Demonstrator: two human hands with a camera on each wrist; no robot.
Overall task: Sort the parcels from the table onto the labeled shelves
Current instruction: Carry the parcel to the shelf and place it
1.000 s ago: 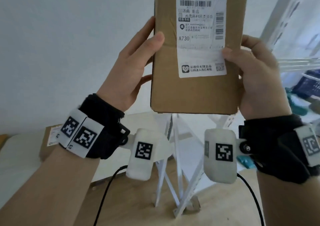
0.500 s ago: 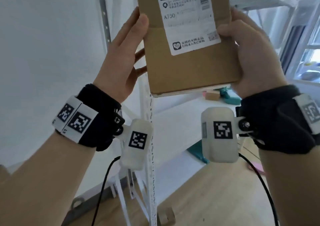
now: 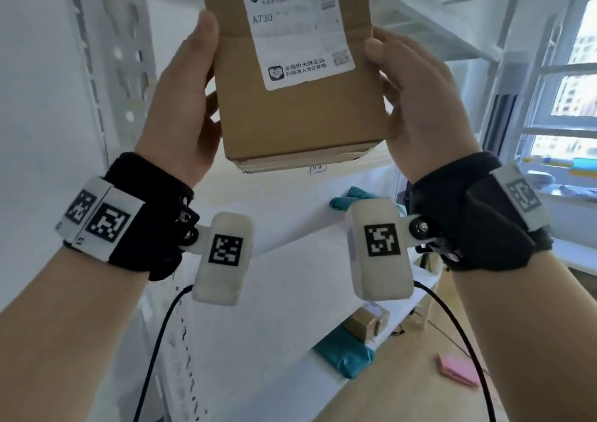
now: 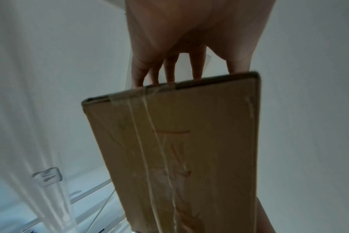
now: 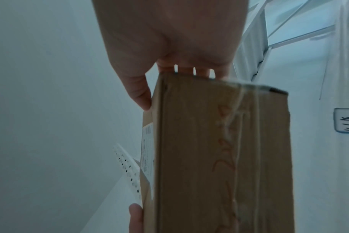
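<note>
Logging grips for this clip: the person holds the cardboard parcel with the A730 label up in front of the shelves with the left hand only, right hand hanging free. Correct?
Not quite. Both hands hold the cardboard parcel: the left hand grips its left edge and the right hand its right edge, as the head view shows. It is indeed raised before the white shelves.

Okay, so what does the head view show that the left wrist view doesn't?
Only the head view: the shipping label reading A730, the right hand, and a teal parcel on a lower shelf. Only the left wrist view: the box's taped side with orange handwriting and a small shelf tag. Both share the cardboard box gripped by the left hand.
</note>
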